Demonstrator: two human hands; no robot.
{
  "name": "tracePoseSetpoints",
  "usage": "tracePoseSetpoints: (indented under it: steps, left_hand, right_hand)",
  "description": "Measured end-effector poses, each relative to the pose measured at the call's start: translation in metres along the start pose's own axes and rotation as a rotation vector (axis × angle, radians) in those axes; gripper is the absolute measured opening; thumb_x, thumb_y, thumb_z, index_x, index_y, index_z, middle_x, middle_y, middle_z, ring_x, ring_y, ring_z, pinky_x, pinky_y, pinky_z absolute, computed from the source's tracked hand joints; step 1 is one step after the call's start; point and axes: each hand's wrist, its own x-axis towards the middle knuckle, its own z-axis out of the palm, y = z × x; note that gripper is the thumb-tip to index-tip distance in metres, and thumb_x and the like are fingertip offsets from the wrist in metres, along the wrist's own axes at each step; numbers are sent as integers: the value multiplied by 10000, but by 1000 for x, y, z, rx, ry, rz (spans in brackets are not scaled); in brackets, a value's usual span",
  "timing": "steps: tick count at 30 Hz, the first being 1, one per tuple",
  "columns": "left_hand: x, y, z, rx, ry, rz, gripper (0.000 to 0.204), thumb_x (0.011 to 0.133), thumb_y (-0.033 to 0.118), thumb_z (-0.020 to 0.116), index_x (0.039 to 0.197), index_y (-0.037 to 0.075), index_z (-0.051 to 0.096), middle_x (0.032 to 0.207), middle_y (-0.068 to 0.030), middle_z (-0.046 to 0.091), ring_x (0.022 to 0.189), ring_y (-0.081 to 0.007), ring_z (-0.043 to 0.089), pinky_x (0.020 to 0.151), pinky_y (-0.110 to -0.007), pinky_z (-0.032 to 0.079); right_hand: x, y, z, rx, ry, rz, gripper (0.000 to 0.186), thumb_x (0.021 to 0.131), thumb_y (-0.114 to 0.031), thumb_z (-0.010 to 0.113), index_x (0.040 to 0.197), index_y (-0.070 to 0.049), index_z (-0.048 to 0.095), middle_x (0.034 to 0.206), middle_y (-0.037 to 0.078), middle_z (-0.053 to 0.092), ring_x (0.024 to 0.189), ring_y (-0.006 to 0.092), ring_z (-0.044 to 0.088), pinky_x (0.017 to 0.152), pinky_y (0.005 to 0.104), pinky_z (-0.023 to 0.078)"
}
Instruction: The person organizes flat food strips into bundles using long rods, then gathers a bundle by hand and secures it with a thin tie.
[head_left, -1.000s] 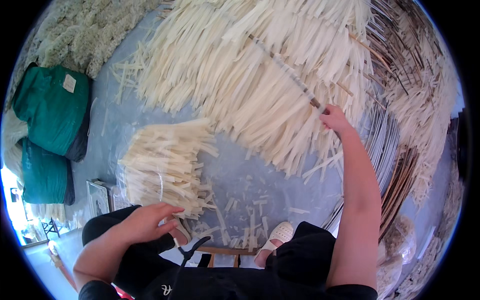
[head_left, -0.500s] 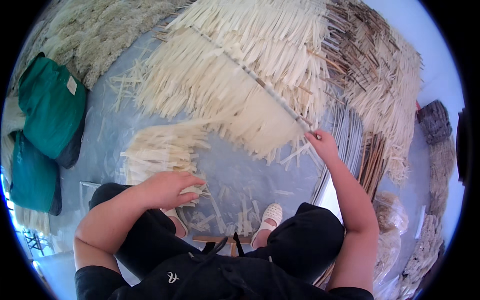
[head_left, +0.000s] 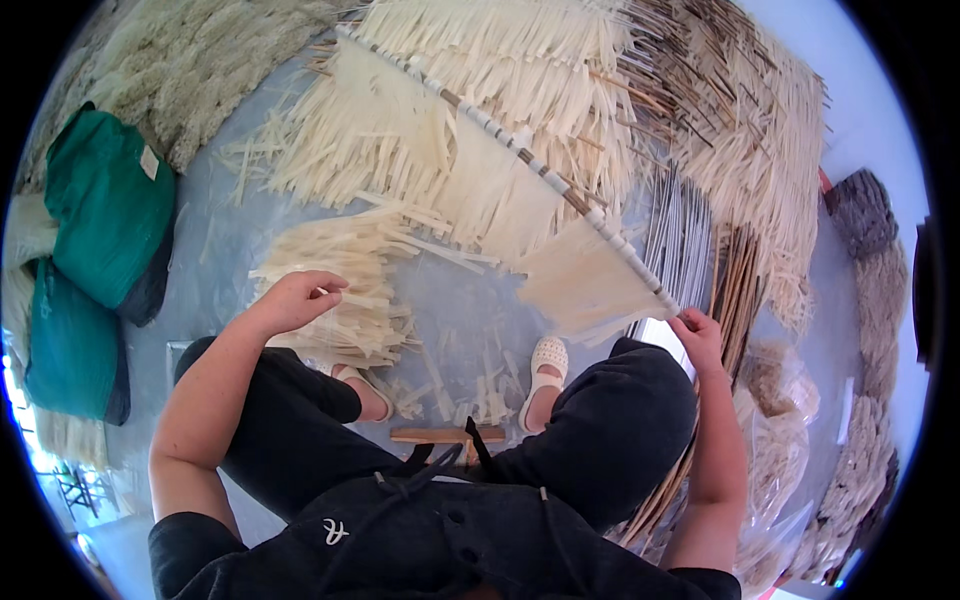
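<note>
Since the earlier frame, a long, thin rod banded in white and brown (head_left: pixel 545 172) is being drawn back toward the person, its near end now being held beside the right knee (head_left: pixel 640 400), while the left hand (head_left: pixel 303 300) is being carried farther out over a smaller pile of flat, cream-coloured strips (head_left: pixel 350 262). The rod is being gripped at that end by the closed fingers of the right hand (head_left: pixel 700 340), and it is being held slantwise, its far end reaching up and to the left over a broad, layered spread of cream-coloured strips (head_left: pixel 360 150). From its length a pale, fringe-like sheet of strips (head_left: pixel 590 285) is being hung. In the left hand nothing is seen being held; its fingers are being kept loosely bent and parted, and whether the pile is being touched cannot be told. Near the right hand, slender grey rods (head_left: pixel 680 225) and a bundle of brown sticks (head_left: pixel 738 270) are being supported by the grey floor (head_left: pixel 450 320), where two dark-green fabric bags (head_left: pixel 105 205) are also being kept at the left.
</note>
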Motion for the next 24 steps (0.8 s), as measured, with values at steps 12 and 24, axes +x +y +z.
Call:
tracePoseSetpoints:
  steps: [12,24]
  left_hand:
    - [151,12,16,-33,374,170,481,837,103,623,1308,116,528,1281,-150,507,978,-273,623,856,-356,514]
    - [258,45,-29,610,598,447,685,778,265,748,1399,263,460,1532,-93,285,1375,-402,281,1135,-474,270]
  right_hand:
    - [4,43,49,-354,21,67,234,777,-316,685,769,-96,604,612,105,572,586,326,570,532,412,428]
    - [-1,73,34,-212,50,161,245,757,-198,735,717,-13,579,544,76,437,514,164,377,498,317,357]
